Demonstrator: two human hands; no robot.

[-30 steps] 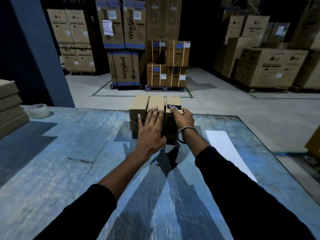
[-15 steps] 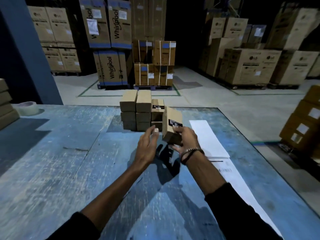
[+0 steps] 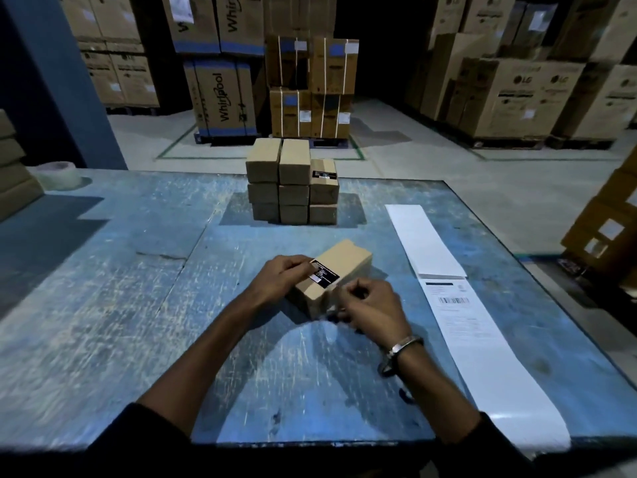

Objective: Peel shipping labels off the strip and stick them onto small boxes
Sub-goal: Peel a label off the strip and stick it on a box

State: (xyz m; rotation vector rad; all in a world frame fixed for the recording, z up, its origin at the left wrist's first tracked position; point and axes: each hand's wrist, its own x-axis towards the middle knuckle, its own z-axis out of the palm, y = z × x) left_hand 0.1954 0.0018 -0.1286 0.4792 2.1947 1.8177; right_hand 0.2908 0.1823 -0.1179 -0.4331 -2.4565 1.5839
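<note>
Cardboard small box lies on the blue table in front of the person, black label on top. Left hand grips its left end; right hand, fingers curled, holds the near corner. Box stack at 12 o'clock, label strip at 3 o'clock.

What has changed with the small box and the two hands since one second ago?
The small box with the dark label left the top of the stack and now lies on the table near the person. The right hand carried it there; the left hand left the stack and holds it too. The label strip and tape roll stayed put.
</note>
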